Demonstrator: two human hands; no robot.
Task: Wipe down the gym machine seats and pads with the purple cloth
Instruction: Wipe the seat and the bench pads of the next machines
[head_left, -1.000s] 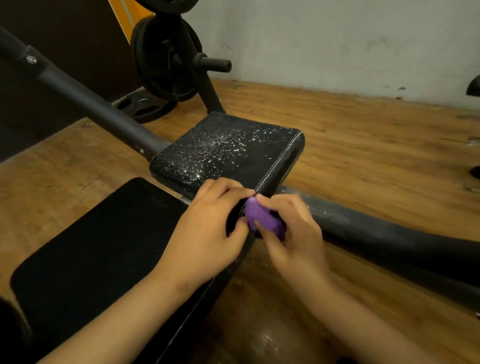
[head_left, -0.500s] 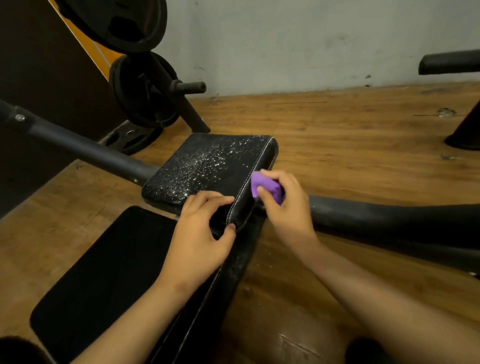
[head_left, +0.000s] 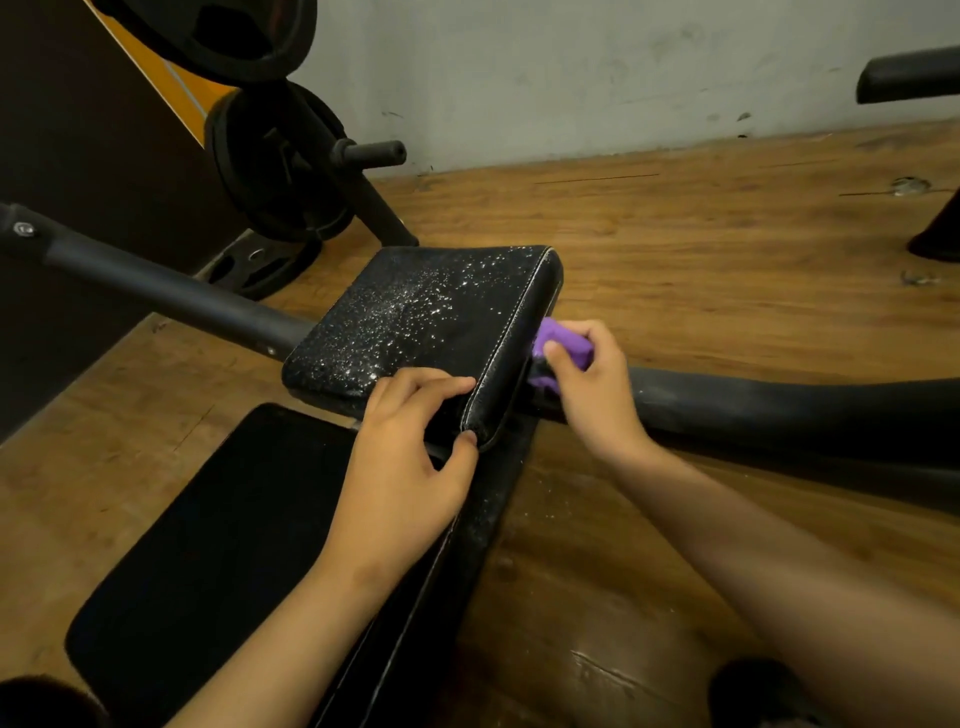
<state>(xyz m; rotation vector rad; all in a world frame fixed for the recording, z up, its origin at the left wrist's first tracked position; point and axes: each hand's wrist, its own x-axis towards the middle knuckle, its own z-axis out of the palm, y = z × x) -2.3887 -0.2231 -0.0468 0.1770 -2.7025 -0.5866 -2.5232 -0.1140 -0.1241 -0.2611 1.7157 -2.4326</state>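
Note:
A black padded seat (head_left: 415, 312), speckled with white droplets, sits on the machine frame in the middle of the view. My left hand (head_left: 410, 457) grips its near right corner, fingers on top and thumb under the edge. My right hand (head_left: 592, 384) holds a bunched purple cloth (head_left: 563, 345) against the seat's right side wall, just above the thick black bar (head_left: 779, 410). A larger black pad (head_left: 208, 545) lies lower left, nearer to me.
Black weight plates (head_left: 275, 166) hang on a peg at the back left, one plate flat on the wooden floor (head_left: 701, 270). A long black tube (head_left: 156, 291) runs left from the seat. Another machine part (head_left: 909, 78) juts in at top right.
My right hand slid the purple cloth from the seat's near right corner farther along its right side. My left hand kept its grip on the corner. The camera view shifted.

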